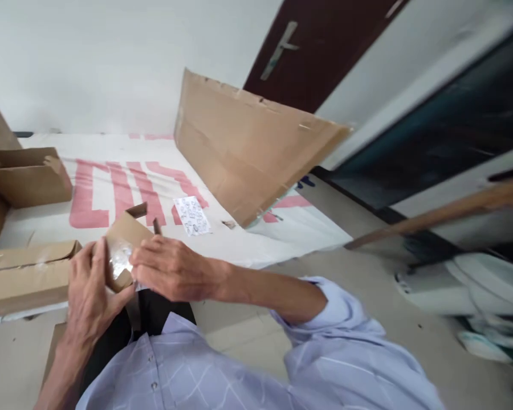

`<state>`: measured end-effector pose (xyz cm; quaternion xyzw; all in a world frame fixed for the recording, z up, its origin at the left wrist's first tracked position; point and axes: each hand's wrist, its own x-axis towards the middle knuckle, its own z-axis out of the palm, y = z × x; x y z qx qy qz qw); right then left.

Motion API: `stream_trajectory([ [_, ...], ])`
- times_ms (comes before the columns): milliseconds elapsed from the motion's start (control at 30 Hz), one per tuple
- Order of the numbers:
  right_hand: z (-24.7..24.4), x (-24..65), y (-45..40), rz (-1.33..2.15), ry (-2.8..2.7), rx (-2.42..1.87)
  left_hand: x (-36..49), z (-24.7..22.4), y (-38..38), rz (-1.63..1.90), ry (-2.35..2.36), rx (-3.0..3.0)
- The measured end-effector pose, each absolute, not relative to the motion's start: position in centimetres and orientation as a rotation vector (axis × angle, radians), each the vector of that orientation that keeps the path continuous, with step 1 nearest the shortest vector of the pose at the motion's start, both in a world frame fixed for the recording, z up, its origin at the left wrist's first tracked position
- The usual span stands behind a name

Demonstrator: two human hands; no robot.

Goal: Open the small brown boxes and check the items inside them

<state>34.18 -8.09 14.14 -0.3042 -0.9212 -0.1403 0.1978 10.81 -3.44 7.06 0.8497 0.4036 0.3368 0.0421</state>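
Observation:
A small brown cardboard box with raised flaps is held low in front of me, close to my shirt. My left hand grips its left side, thumb along the near edge. On the face towards me lies a shiny clear patch that looks like tape or plastic film. My right hand is closed, its fingertips at the right edge of that patch. Whatever those fingers pinch is hidden. Just left of my left hand is a long closed carton.
A white sheet with red lettering covers the table. On it are a printed paper, a large leaning cardboard sheet and an open carton. To the right are a wooden pole and a whitish object on the floor.

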Motion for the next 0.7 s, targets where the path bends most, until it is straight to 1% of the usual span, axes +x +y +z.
stream_trajectory([
  [133,11.8,38.9,-11.2,-0.025,-2.172,-1.023,9.7,7.3,-2.3,1.023,1.285,2.6],
  [300,6.5,50.2,-12.1,0.334,-1.597,-1.462,8.3,7.3,-1.2,0.999,1.262,2.62],
  [367,4.6,53.7,-11.9,0.454,-1.409,-1.546,8.3,7.7,-1.1,0.978,1.27,2.599],
  [433,3.1,55.7,-11.8,0.603,-1.255,-1.529,8.7,8.3,-1.2,0.978,1.283,2.588],
  [533,2.1,56.2,-11.4,0.819,-1.085,-1.416,9.5,9.3,-1.5,0.946,1.282,2.617],
  [700,2.5,54.8,-10.8,0.996,-0.943,-1.271,9.9,9.4,-1.1,0.912,1.216,2.689],
])
